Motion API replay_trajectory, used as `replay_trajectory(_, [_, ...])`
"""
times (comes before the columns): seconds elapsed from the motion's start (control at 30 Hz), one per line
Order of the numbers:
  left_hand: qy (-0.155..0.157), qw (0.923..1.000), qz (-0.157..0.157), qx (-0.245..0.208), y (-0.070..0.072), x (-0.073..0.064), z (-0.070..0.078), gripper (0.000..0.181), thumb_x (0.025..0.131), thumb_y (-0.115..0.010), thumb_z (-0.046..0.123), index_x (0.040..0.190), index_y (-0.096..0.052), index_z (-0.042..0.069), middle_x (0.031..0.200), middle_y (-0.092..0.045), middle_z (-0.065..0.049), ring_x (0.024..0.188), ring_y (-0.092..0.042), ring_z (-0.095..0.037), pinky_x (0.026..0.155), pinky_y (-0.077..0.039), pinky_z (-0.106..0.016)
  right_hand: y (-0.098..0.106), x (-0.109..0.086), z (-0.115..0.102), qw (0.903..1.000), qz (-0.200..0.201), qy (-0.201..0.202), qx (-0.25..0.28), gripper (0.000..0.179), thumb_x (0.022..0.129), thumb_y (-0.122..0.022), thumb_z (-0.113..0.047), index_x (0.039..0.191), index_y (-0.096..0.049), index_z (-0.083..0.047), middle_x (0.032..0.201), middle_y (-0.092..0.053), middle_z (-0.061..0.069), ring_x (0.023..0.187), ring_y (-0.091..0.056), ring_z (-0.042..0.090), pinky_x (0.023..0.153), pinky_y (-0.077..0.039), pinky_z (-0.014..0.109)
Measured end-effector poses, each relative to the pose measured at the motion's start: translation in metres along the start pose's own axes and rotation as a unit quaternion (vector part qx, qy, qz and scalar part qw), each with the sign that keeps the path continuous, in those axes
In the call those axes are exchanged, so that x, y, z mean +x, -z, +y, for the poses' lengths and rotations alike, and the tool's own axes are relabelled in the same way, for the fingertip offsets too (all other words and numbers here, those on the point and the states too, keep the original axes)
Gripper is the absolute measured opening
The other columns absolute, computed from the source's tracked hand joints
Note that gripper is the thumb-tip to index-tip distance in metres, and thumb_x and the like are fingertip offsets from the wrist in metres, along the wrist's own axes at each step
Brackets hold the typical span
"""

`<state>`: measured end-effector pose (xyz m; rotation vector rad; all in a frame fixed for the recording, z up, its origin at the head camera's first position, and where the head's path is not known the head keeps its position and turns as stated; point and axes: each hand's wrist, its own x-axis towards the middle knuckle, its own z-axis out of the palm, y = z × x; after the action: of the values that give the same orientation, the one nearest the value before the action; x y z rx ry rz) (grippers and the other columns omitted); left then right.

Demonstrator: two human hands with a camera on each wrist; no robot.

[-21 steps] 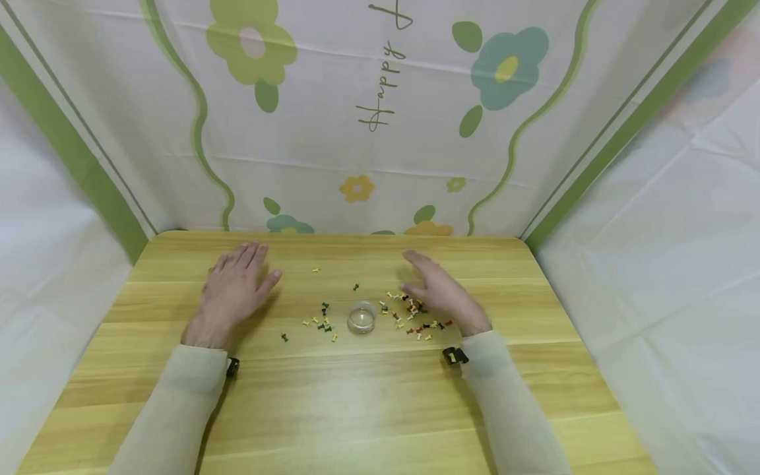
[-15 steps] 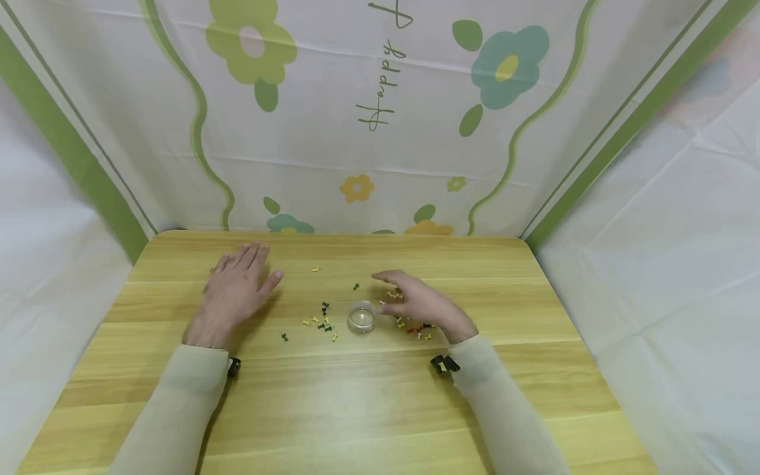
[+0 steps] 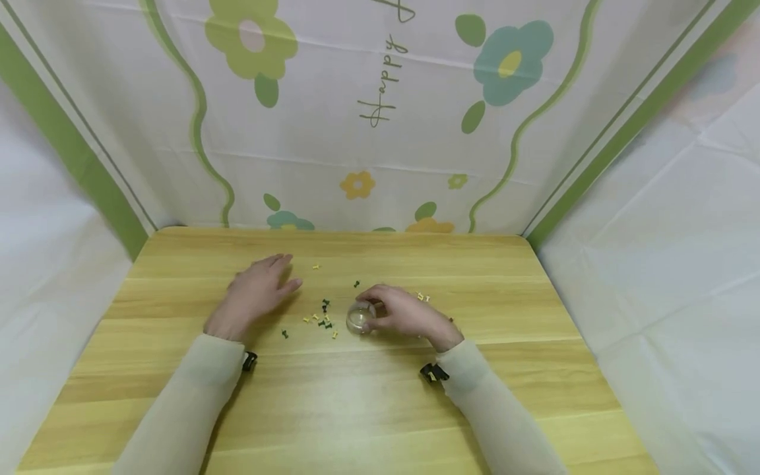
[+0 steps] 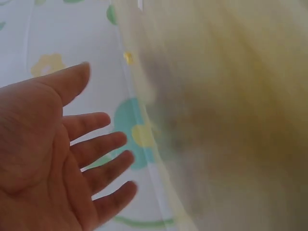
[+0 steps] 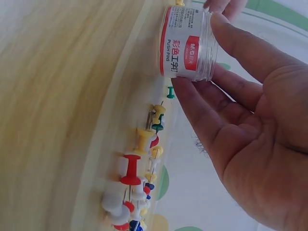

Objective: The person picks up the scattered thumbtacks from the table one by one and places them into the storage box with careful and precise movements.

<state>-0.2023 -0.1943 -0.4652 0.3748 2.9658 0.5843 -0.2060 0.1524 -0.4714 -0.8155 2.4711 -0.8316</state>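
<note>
My right hand [image 3: 406, 313] holds a small clear push-pin jar [image 3: 356, 320] at the middle of the table, thumb and fingers curled round its side. In the right wrist view the jar [image 5: 180, 45] shows a white and red label reading PUSH PINS, and its rim has no lid. Loose push pins lie beside and under that hand, among them a red push pin [image 5: 131, 169] and a yellow push pin [image 5: 144, 140]. My left hand [image 3: 255, 293] hovers over the table to the left, fingers spread and holding nothing; its palm also shows in the left wrist view.
Several green and yellow push pins [image 3: 326, 323] lie left of the jar on the wooden table [image 3: 332, 409]. A lone yellow push pin [image 3: 316, 267] and a green push pin [image 3: 357, 284] lie farther back. A flowered white cloth [image 3: 297, 132] rises behind the table.
My right hand has moved left from over the pile of push pins and taken hold of the jar. My left hand has shifted a little to the right.
</note>
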Motion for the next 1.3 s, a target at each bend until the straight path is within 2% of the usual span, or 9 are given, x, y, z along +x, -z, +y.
replay_trajectory(0.13, [-0.006, 0.9991, -0.027, -0.034, -0.001, 0.016, 0.015, 0.072, 0.119, -0.069, 0.035, 0.175, -0.046, -0.004, 0.176, -0.051, -0.036, 0.163, -0.051, -0.06, 0.135, -0.042, -0.078, 0.001, 0.0, 0.003, 0.9997, -0.005, -0.001, 0.022, 0.056, 0.107, -0.09, -0.021, 0.157, -0.069, -0.006, 0.155, -0.073, 0.012, 0.143, -0.073, 0.031, 0.121, -0.064, 0.049])
replay_trajectory(0.3, [-0.014, 0.9985, -0.037, -0.038, -0.006, 0.039, 0.025, 0.064, 0.116, -0.076, 0.026, 0.166, -0.054, -0.008, 0.167, -0.061, -0.036, 0.156, -0.059, -0.058, 0.133, -0.047, -0.074, 0.001, 0.001, 0.004, 0.9973, -0.019, -0.008, 0.071, 0.056, 0.107, -0.089, -0.018, 0.157, -0.067, -0.004, 0.153, -0.074, 0.013, 0.143, -0.073, 0.032, 0.121, -0.064, 0.048])
replay_trajectory(0.57, [-0.034, 0.9984, -0.046, 0.002, -0.017, 0.067, 0.029, 0.04, 0.112, -0.08, 0.014, 0.144, -0.072, -0.008, 0.143, -0.077, -0.029, 0.133, -0.075, -0.046, 0.117, -0.064, -0.061, -0.001, -0.002, 0.003, 0.9949, -0.025, -0.026, 0.094, 0.057, 0.109, -0.088, -0.022, 0.158, -0.065, -0.007, 0.153, -0.074, 0.012, 0.149, -0.07, 0.033, 0.126, -0.06, 0.052])
replay_trajectory(0.8, [-0.071, 0.9963, -0.026, 0.041, -0.055, 0.111, -0.013, 0.02, 0.111, -0.084, 0.017, 0.124, -0.079, 0.002, 0.123, -0.081, -0.018, 0.112, -0.077, -0.036, 0.1, -0.07, -0.049, -0.003, 0.0, 0.011, 0.9949, -0.031, -0.019, 0.094, 0.057, 0.11, -0.087, -0.025, 0.159, -0.064, -0.008, 0.154, -0.073, 0.011, 0.152, -0.068, 0.034, 0.13, -0.056, 0.054])
replay_trajectory(0.87, [-0.076, 0.9956, -0.03, 0.046, -0.055, 0.112, -0.014, 0.015, 0.114, -0.079, 0.016, 0.123, -0.08, 0.004, 0.122, -0.081, -0.016, 0.112, -0.078, -0.033, 0.1, -0.07, -0.046, -0.003, 0.0, 0.012, 0.9947, -0.034, -0.017, 0.095, 0.058, 0.11, -0.086, -0.025, 0.16, -0.063, -0.008, 0.155, -0.073, 0.011, 0.152, -0.067, 0.034, 0.131, -0.056, 0.055])
replay_trajectory(1.0, [-0.05, 0.9968, -0.048, 0.04, -0.027, 0.087, 0.018, 0.009, 0.115, -0.071, 0.003, 0.119, -0.079, 0.001, 0.121, -0.081, -0.016, 0.116, -0.077, -0.034, 0.105, -0.069, -0.049, -0.002, -0.001, 0.013, 0.9941, -0.038, -0.013, 0.1, 0.058, 0.111, -0.085, -0.024, 0.161, -0.062, -0.007, 0.155, -0.072, 0.012, 0.152, -0.066, 0.034, 0.132, -0.054, 0.056])
replay_trajectory(1.07, [-0.048, 0.9971, -0.048, 0.035, -0.024, 0.082, 0.021, 0.009, 0.115, -0.069, 0.003, 0.117, -0.079, 0.002, 0.12, -0.081, -0.015, 0.116, -0.077, -0.033, 0.105, -0.069, -0.048, -0.002, -0.001, 0.013, 0.9942, -0.039, -0.01, 0.1, 0.058, 0.111, -0.085, -0.024, 0.161, -0.061, -0.007, 0.155, -0.072, 0.012, 0.152, -0.067, 0.033, 0.131, -0.055, 0.056])
replay_trajectory(1.1, [-0.038, 0.9972, -0.053, 0.036, -0.015, 0.075, 0.033, 0.008, 0.114, -0.07, 0.001, 0.117, -0.078, 0.001, 0.12, -0.081, -0.017, 0.115, -0.077, -0.036, 0.105, -0.069, -0.051, -0.002, -0.001, 0.014, 0.9943, -0.039, -0.008, 0.099, 0.058, 0.111, -0.085, -0.024, 0.161, -0.061, -0.007, 0.154, -0.072, 0.012, 0.151, -0.067, 0.033, 0.131, -0.055, 0.056])
replay_trajectory(1.3, [-0.066, 0.9969, -0.038, 0.014, -0.01, 0.062, 0.042, 0.008, 0.115, -0.071, 0.003, 0.112, -0.079, 0.0, 0.112, -0.081, -0.015, 0.105, -0.077, -0.03, 0.097, -0.069, -0.047, -0.002, -0.001, 0.014, 0.995, -0.039, -0.005, 0.092, 0.058, 0.111, -0.085, -0.026, 0.161, -0.062, -0.007, 0.153, -0.073, 0.011, 0.149, -0.068, 0.031, 0.13, -0.055, 0.055])
